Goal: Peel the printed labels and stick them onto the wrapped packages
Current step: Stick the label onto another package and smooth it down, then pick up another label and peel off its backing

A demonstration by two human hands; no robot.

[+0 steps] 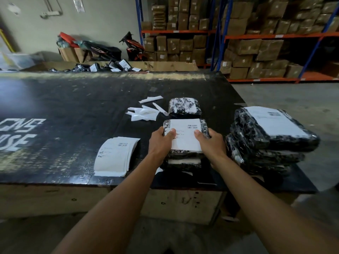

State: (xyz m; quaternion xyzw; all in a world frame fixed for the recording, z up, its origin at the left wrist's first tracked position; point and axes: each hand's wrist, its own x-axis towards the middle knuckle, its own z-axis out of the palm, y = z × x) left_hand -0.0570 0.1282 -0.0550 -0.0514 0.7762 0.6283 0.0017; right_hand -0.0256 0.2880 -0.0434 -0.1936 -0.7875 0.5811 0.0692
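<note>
Both hands grip one black plastic-wrapped package (pixel 185 138) that carries a white printed label with a barcode (pixel 185 134) on its top face. Left hand (pixel 159 142) clamps the package's left edge, thumb pressed flat on the label, other fingers wrapped under (hidden). Right hand (pixel 211 142) mirrors it on the right edge, thumb on the label. The package sits on top of another wrapped package (pixel 183 161) just below the fingers, on the dark worn surface (pixel 73 99). Left of the left fingers: a curved stack of white unpeeled labels (pixel 114 156). Beyond the fingers: one more wrapped package with no label (pixel 184 108), and beside it a scatter of white peeled backing strips (pixel 145 112). Right of the right fingers: a pile of labelled black packages (pixel 269 136), top one tilted. Background: shelving with brown cardboard boxes (pixel 238 44).
</note>
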